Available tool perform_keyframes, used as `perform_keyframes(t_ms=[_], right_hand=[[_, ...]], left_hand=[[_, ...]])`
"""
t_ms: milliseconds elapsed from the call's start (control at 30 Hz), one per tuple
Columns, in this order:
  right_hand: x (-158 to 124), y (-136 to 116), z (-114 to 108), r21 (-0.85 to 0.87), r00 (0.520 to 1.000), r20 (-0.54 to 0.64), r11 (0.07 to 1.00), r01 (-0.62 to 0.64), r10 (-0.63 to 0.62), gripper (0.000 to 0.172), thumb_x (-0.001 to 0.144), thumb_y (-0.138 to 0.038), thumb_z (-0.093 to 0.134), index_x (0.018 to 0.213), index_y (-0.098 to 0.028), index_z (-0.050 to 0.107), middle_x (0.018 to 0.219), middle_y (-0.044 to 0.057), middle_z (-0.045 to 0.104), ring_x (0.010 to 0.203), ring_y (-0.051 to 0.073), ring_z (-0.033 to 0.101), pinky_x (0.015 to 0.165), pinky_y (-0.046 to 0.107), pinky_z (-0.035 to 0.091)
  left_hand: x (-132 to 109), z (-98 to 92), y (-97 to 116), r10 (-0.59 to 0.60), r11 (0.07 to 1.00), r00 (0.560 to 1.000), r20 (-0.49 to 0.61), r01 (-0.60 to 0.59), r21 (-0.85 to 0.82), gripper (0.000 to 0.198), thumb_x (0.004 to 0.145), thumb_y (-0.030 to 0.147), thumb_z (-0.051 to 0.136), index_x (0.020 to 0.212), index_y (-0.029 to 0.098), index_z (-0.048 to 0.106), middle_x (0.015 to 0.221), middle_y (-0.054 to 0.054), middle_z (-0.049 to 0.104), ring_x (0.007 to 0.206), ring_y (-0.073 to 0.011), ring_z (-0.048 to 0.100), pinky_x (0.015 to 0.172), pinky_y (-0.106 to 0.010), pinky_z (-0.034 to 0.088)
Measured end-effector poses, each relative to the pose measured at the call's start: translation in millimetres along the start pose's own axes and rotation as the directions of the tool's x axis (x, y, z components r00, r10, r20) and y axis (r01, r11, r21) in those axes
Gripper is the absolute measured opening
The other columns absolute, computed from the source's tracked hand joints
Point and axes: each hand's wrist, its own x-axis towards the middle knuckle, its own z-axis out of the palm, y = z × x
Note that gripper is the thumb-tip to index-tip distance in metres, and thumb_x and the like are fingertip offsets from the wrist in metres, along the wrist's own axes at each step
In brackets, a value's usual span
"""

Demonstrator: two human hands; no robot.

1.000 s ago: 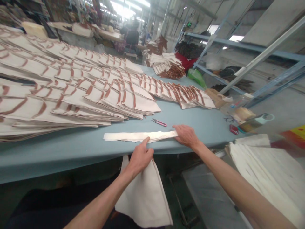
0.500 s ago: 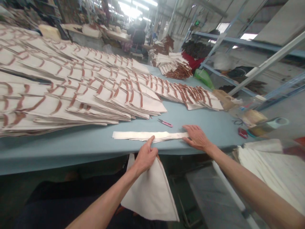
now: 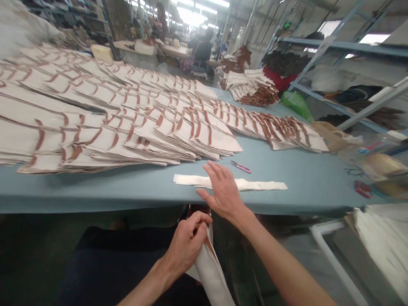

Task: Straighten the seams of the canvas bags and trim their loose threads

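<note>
My left hand [image 3: 188,238] is closed on the top of a white fabric piece with brown edging [image 3: 212,272], which hangs below the table's front edge. Above and to its right, my right hand [image 3: 223,191] has its fingers spread and holds nothing visible; it covers part of a thin stack of white strips [image 3: 264,185] lying along the blue table [image 3: 134,191]. Whether its palm touches the strips I cannot tell. Small pink-handled snips [image 3: 241,166] lie just behind the strips.
Overlapping white pieces with brown bands [image 3: 149,131] cover the left and back of the table. A green bag [image 3: 297,105] and a red object [image 3: 362,189] are on the right. White fabric [image 3: 382,246] is stacked at lower right. Blue shelving [image 3: 334,44] stands behind.
My right hand has moved left from the strips' right end to their middle. My left hand has drawn back below the table edge with the fabric, now bunched narrower. The view has shifted left.
</note>
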Motion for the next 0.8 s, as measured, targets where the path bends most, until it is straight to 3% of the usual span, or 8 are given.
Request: perform_keyframes(t_ms=[67, 167, 300, 433, 567, 633, 800], right_hand=[[8.6, -15.7, 20.8, -0.031, 0.995, 0.095, 0.999, -0.033, 0.036, 0.077, 0.099, -0.06, 0.057, 0.157, -0.011, 0.044, 0.164, 0.023, 0.042, 0.149, 0.042, 0.036, 0.12, 0.061, 0.029], [0.9, -19.6, 40.3, -0.032, 0.985, 0.169, 0.999, 0.03, -0.025, 0.078, 0.094, -0.064, 0.063, 0.155, -0.016, 0.051, 0.162, 0.021, 0.047, 0.145, 0.045, 0.04, 0.117, 0.063, 0.03], [-12.1, -12.8, 41.9, -0.025, 0.978, 0.181, 0.994, 0.107, -0.101, 0.071, 0.098, -0.059, 0.061, 0.155, -0.018, 0.05, 0.162, 0.018, 0.047, 0.146, 0.04, 0.04, 0.12, 0.059, 0.028], [-6.5, -22.8, 34.9, -0.037, 0.991, 0.117, 0.997, 0.068, -0.064, 0.07, 0.1, -0.056, 0.058, 0.153, -0.011, 0.049, 0.156, 0.023, 0.051, 0.142, 0.04, 0.042, 0.118, 0.06, 0.029], [6.5, -49.3, 30.8, -0.049, 0.997, 0.082, 0.999, -0.008, 0.012, 0.05, 0.102, -0.053, 0.058, 0.136, -0.018, 0.064, 0.128, 0.018, 0.068, 0.113, 0.035, 0.059, 0.096, 0.048, 0.045], [13.8, -61.8, 31.6, -0.06, 0.995, 0.086, 0.997, -0.055, 0.06, 0.044, 0.102, -0.055, 0.058, 0.125, -0.019, 0.068, 0.112, 0.016, 0.07, 0.099, 0.033, 0.062, 0.084, 0.043, 0.047], [27.7, -76.0, 37.3, -0.069, 0.983, 0.149, 0.993, -0.096, 0.105, 0.026, 0.104, -0.047, 0.058, 0.101, -0.023, 0.068, 0.1, 0.011, 0.07, 0.091, 0.028, 0.064, 0.071, 0.036, 0.046]], left_hand=[[-8.0, -11.2, -5.2, -0.022, 1.0, 0.998, -0.051, 0.022, -0.001, 0.027, 0.093, 0.024, 0.044, 0.09, 0.019, 0.069, 0.073, -0.001, 0.065, 0.065, -0.0168, 0.056, 0.065, -0.027, 0.04], [-17.0, -24.6, -11.1, -0.047, 0.999, 0.993, -0.11, 0.047, -0.01, 0.027, 0.093, 0.026, 0.044, 0.089, 0.018, 0.069, 0.076, -0.002, 0.066, 0.067, -0.0174, 0.057, 0.066, -0.028, 0.04], [-19.2, -36.0, -18.9, -0.062, 0.998, 0.985, -0.16, 0.059, -0.022, 0.026, 0.091, 0.026, 0.046, 0.087, 0.018, 0.07, 0.077, -0.002, 0.067, 0.068, -0.0176, 0.057, 0.066, -0.027, 0.041], [-12.3, -46.7, -26.3, -0.071, 0.997, 0.976, -0.206, 0.065, -0.036, 0.025, 0.089, 0.029, 0.048, 0.087, 0.018, 0.07, 0.077, -0.001, 0.067, 0.068, -0.0173, 0.058, 0.067, -0.027, 0.043], [-6.0, -58.8, -32.4, -0.116, 0.993, 0.956, -0.271, 0.104, -0.057, 0.026, 0.089, 0.033, 0.048, 0.093, 0.018, 0.069, 0.071, 0.001, 0.063, 0.062, -0.0163, 0.056, 0.062, -0.026, 0.043], [-5.2, -63.9, -35.4, -0.139, 0.99, 0.946, -0.292, 0.124, -0.069, 0.027, 0.089, 0.035, 0.049, 0.095, 0.018, 0.069, 0.067, 0.002, 0.061, 0.06, -0.0162, 0.055, 0.06, -0.025, 0.042], [-10.4, -71.6, -40.9, -0.183, 0.983, 0.932, -0.313, 0.164, -0.086, 0.03, 0.089, 0.037, 0.05, 0.095, 0.017, 0.071, 0.065, 0.002, 0.058, 0.059, -0.0159, 0.052, 0.058, -0.025, 0.039]])
